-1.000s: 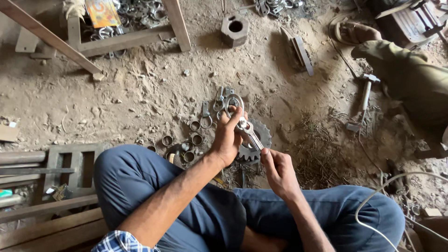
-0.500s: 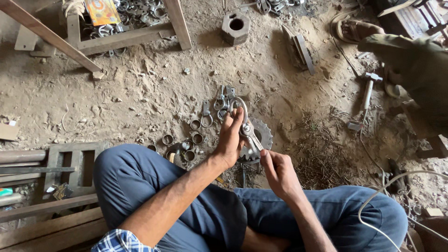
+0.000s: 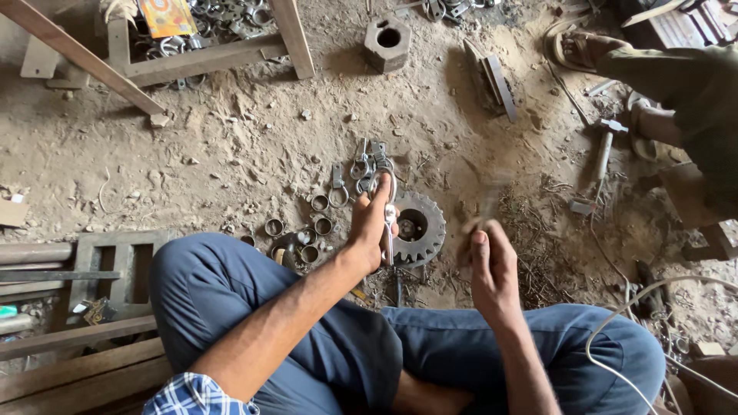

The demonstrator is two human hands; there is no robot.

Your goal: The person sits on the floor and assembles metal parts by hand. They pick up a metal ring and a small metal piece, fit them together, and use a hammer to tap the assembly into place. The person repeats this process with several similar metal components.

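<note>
I sit cross-legged on a dirt floor. My left hand grips a metal snap hook with a ring at its top and holds it upright over a toothed steel gear lying on the ground. My right hand is off to the right of the gear, fingers closed around a short object that is motion-blurred; I cannot tell what it is. Loose metal rings and more hooks lie just left of and beyond the gear.
Another person's sandalled foot and green-trousered leg are at the top right. A hammer lies near them. A hexagonal metal block, a wooden frame with metal parts, wooden slats and a white cable surround me.
My right hand has drawn away from the hook, to the right and up, and is now blurred. My left hand still holds the hook over the gear.
</note>
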